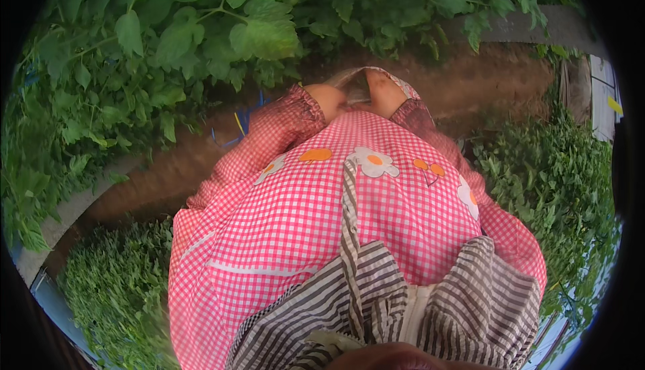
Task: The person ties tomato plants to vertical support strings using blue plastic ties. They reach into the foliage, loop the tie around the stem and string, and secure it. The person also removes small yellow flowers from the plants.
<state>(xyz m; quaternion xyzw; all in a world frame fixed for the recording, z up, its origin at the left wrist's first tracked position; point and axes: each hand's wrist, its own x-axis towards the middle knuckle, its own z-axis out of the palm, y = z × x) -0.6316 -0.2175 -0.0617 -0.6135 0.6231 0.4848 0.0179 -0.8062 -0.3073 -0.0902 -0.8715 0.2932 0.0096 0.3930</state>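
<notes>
My left hand [326,100] and my right hand [385,94] are close together in front of my waist, at the top edge of a pink-and-white checked smock [289,209] with flower patches. A pale, patterned cloth rim [393,76] arches around them, with a dark gap between the hands. Whether that cloth is part of the smock or a separate bag, I cannot tell. The fingers of both hands are hidden behind the smock and the cloth, so anything in them does not show. Elastic checked cuffs end at both wrists.
Tall leafy green plants [168,40] hang close ahead and to the left. Bare brown soil [484,88] runs across beyond my hands. Blue and yellow ties [245,120] lie beside my left sleeve. Low plants [117,282] grow behind me on both sides. A striped cloth [463,303] hangs below my chin.
</notes>
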